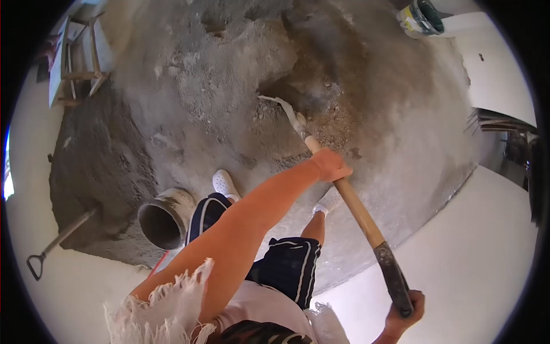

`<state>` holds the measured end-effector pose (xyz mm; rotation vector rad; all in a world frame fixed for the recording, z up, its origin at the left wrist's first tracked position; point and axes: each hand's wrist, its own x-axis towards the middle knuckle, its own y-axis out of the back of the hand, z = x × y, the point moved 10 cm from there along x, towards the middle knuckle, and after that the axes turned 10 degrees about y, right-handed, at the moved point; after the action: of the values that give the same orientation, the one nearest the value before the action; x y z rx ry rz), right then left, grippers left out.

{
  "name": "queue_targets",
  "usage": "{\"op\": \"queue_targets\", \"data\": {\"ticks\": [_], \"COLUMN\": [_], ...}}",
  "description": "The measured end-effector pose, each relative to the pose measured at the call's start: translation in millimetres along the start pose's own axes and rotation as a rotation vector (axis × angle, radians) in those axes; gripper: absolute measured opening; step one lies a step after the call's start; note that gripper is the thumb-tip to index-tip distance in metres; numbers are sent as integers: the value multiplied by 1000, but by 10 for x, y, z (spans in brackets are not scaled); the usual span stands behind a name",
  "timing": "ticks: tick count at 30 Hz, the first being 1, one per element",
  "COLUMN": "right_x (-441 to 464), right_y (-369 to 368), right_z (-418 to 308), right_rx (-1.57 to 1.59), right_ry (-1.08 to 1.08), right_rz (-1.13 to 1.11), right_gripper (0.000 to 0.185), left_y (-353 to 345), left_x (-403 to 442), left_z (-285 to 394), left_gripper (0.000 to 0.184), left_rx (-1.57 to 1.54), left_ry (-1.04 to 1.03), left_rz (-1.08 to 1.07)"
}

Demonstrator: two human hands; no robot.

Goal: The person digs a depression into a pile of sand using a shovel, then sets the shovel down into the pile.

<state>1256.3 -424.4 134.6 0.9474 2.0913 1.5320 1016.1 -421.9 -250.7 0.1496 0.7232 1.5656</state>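
A long-handled shovel (359, 212) slants from the lower right up to the middle of the view. My left hand (331, 165) is wrapped round the wooden shaft near the blade end. My right hand (405, 312) grips the dark handle at the shaft's lower right end. The pale blade (282, 105), seen nearly edge-on, touches the grey-brown heap of sand or mortar mix (229, 86), beside a dark hollow. Some of the blade may be hidden in the material.
A bucket (162, 221) lies tipped beside my feet. Another shovel (66, 234) rests in the dark pile at left. A wooden frame (86, 75) stands upper left, a paint-stained bucket (420, 20) upper right. Walls border both sides.
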Motion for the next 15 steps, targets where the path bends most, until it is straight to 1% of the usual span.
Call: {"op": "queue_targets", "data": {"ticks": [1,2,3,4,5,6,7,8,9,10,11,12,13,14,15], "right_x": [-83,-242,-255,-268,-283,-414,-491,-427,-358,-308,58,-257,-24,157,189], "right_y": [13,111,197,455,706,1035,1264,1155,1036,835,185,-321,-797,-821,-899], "right_z": [-108,-74,-118,-168,-161,69,286,316,404,487,152,381,-72,-231,-133], "right_rx": [-27,-49,-45,-45,-44,-120,-191,-180,-78,22,-77,-95,39,67,171], "right_ry": [-49,-125,-137,-119,-98,-113,-121,-130,-234,-341,-290,-346,-209,-200,-299], "right_rz": [-10,53,70,187,300,321,341,330,444,569,405,334,277,144,167], "right_gripper": [19,18,18,24,46,45,43,43,40,37,30,18,23,22,22], "left_y": [-119,53,73,-23,-107,-46,185,365,432,274,262,193,67,170,301], "left_x": [-30,-4,-18,-98,-117,-86,-71,-96,-47,164,308,290,196,309,385], "left_z": [-32,54,215,373,675,952,1087,1244,1296,815,227,-383,-826,-1092,-1072], "left_gripper": [46,46,49,52,52,53,53,48,44,27,22,17,15,13,13], "left_rx": [129,157,130,90,149,209,214,196,179,246,298,337,364,413,435], "left_ry": [43,32,3,-16,-77,-135,-120,-96,-73,43,-2,-47,-160,-282,-285], "left_rz": [-181,-170,-187,-226,-266,-289,-288,-339,-382,-381,-295,-224,-181,-116,-143]}}
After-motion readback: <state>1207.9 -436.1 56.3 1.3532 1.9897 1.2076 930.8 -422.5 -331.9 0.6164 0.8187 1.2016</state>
